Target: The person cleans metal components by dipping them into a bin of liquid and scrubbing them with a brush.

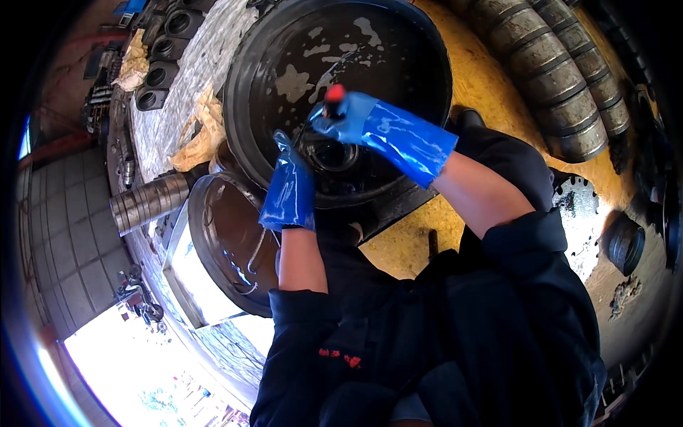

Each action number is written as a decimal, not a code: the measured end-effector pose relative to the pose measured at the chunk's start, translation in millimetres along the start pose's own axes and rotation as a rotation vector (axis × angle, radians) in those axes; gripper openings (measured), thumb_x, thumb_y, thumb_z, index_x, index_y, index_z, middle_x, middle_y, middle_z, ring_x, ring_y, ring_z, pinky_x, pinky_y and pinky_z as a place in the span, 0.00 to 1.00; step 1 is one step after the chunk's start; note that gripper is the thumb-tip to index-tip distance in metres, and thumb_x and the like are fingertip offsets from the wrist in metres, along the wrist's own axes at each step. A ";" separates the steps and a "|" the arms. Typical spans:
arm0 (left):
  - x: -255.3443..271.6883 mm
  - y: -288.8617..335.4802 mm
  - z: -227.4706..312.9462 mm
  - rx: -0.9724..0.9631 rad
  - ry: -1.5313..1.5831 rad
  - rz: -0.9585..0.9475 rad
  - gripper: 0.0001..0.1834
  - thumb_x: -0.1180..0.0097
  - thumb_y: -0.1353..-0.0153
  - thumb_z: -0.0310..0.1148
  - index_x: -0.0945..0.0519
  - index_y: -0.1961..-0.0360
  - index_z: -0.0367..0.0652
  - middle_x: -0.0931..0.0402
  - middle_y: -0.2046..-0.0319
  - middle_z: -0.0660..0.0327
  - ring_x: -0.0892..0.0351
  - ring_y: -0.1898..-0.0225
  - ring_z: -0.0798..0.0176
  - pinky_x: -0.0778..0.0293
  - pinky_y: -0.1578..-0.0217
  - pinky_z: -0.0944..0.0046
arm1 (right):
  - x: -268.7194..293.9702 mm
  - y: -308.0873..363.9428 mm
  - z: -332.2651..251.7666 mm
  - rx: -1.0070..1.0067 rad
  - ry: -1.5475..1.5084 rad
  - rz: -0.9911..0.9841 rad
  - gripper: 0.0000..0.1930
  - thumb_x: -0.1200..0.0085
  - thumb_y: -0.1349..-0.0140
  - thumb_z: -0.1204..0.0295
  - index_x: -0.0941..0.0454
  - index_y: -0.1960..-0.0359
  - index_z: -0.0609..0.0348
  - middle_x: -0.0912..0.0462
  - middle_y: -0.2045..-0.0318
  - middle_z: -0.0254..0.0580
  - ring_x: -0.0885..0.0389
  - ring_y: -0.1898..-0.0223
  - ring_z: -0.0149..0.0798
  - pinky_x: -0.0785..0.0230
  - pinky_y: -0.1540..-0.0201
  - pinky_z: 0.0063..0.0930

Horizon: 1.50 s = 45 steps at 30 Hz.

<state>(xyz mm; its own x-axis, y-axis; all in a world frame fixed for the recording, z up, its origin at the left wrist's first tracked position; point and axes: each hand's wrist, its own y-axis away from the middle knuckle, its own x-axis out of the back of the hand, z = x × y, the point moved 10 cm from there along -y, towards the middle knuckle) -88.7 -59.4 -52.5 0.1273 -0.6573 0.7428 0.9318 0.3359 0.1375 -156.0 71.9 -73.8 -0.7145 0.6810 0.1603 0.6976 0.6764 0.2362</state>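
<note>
A large round black tub [240, 117] holds dark liquid with pale patches of foam on its surface. At its near side sits a dark, wet metal part with a round opening [334, 155]. My left hand [290, 181], in a long blue rubber glove, grips the left edge of this part; some of its fingers are hidden. Above the part, my right hand [345, 119], gloved the same way, is closed round a dark handle with a red end [334, 94]. The working end of that tool is hidden, so its kind cannot be made out.
Left of the tub stands a round container with brown liquid [238, 235], a wire hook at its edge. Ribbed metal cylinders [146, 206] lie nearby, with a crumpled yellowish cloth [203, 128]. Large ribbed cylinders [541, 78] lie at right, and a dark ring [626, 243] sits nearer.
</note>
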 end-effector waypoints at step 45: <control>-10.8 0.5 13.2 -0.259 -0.129 0.039 0.22 0.61 0.26 0.36 0.31 0.39 0.32 0.23 0.50 0.44 0.22 0.48 0.50 0.28 0.48 0.58 | 34.3 0.7 114.1 -0.293 -0.260 0.514 0.11 0.41 0.41 0.64 0.16 0.64 0.58 0.15 0.71 0.42 0.18 0.67 0.34 0.27 0.59 0.29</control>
<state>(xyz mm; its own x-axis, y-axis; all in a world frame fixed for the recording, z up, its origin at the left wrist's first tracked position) -94.1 -43.2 -51.8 0.1356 -0.5502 0.8240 0.9850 0.1646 -0.0521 -174.1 127.7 -177.5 -0.2312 0.9683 0.0941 0.8779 0.1660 0.4492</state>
